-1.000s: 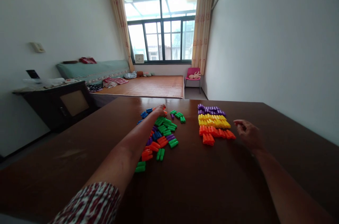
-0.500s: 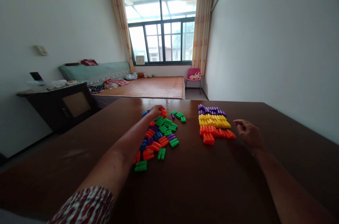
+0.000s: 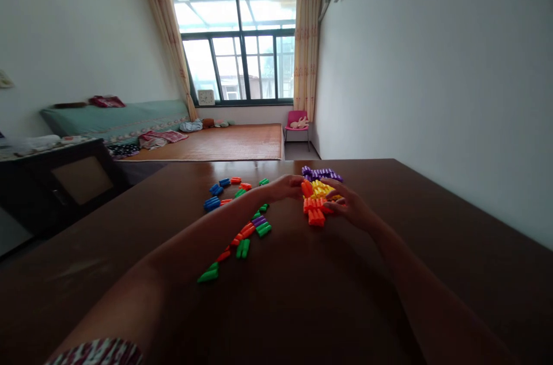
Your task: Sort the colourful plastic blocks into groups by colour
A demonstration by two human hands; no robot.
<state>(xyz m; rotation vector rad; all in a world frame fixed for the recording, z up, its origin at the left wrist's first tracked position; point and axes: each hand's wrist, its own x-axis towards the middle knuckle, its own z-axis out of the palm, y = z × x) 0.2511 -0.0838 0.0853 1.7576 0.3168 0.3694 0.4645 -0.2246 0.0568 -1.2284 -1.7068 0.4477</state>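
My left hand is closed, its fingertips pinching an orange plastic block above the sorted rows. My right hand reaches in from the right with thumb and fingers apart, close around the right end of the yellow blocks and the orange blocks. Whether its fingertips touch them I cannot tell. Purple blocks form the row at the back. Left of these lies a loose mix of blue blocks, green blocks and others, partly hidden by my left forearm.
Everything lies on a dark brown, glossy table. Beyond its far edge stand a bed with a woven mat and a pink chair. A dark cabinet is at the left, a white wall at the right.
My left hand has moved right from the mixed pile to the sorted rows, carrying an orange block. My right hand has come left to the rows. The view has turned rightward.
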